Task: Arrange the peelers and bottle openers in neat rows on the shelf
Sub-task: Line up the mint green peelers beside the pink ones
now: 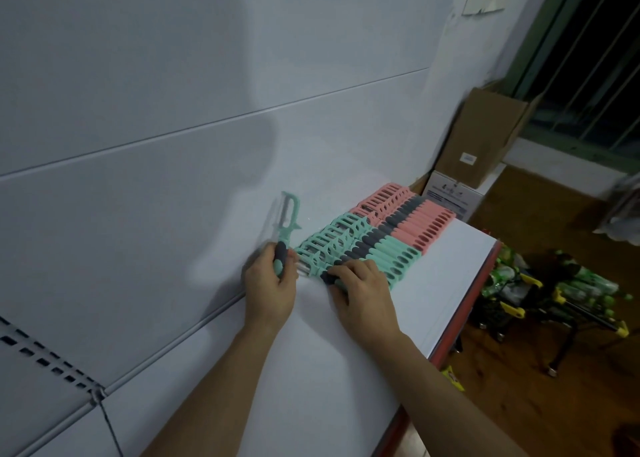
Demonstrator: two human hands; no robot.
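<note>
White shelf [433, 283] carries the mint row [367, 252], each piece lying head toward the wall. Your left hand [270, 283], fingers wrapped round a mint peeler [289, 224], holds it upright just beside the row's near end, where your right hand [363, 290] curls its fingers over the end peeler [327, 278].

Mint peeler [290, 228] upright; mint row [360, 252], pink row [408, 214] — flat on shelf [433, 283].

Upper right of the frame there's an open brown cardboard box [485, 137] against the wall, with a white box [450, 193] just below it. Dark barred window [595, 58] in the corner, wooden floor [540, 241] underneath, and a trolley [512, 309] of green bottles [588, 286] at mid right.
</note>
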